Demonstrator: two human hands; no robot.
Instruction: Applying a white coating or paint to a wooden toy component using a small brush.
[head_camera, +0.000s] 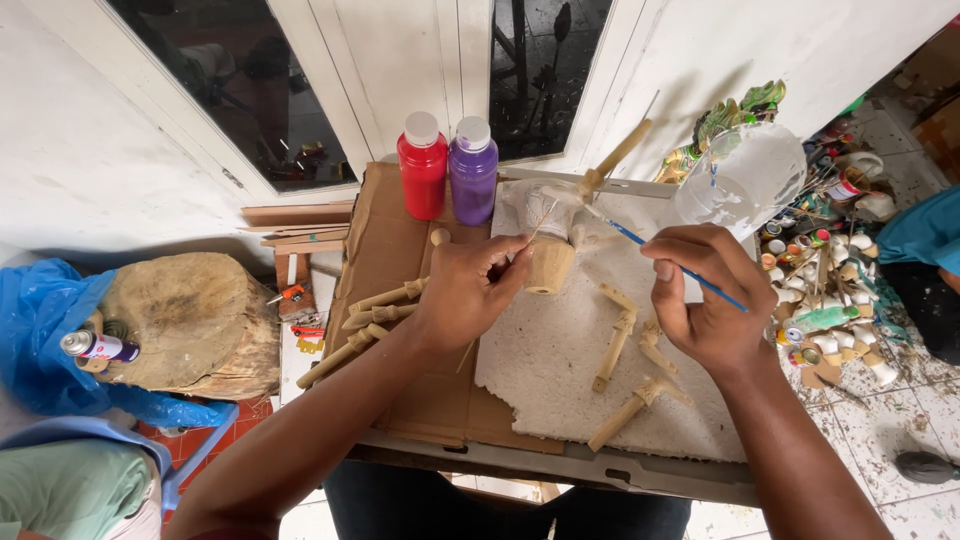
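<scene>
My left hand (468, 290) pinches a thin stick that carries a small unpainted wooden puppet body (549, 262), held just above a white foam slab (560, 370). A thin blue paintbrush (660, 252) is gripped in my right hand (708, 295), its tip pointing left toward the white-painted top of the figure (545, 208). Several carved wooden arm pieces (620, 335) lie on the foam under my hands, and more sticks (375, 312) rest on the cardboard to the left.
A red paint bottle (423, 165) and a purple one (472, 170) stand at the back of the cardboard (400, 230). A clear plastic cup (745, 175) and many small paint pots (830, 300) sit right. A wood stump (190, 320) with a spray can (95, 347) lies left.
</scene>
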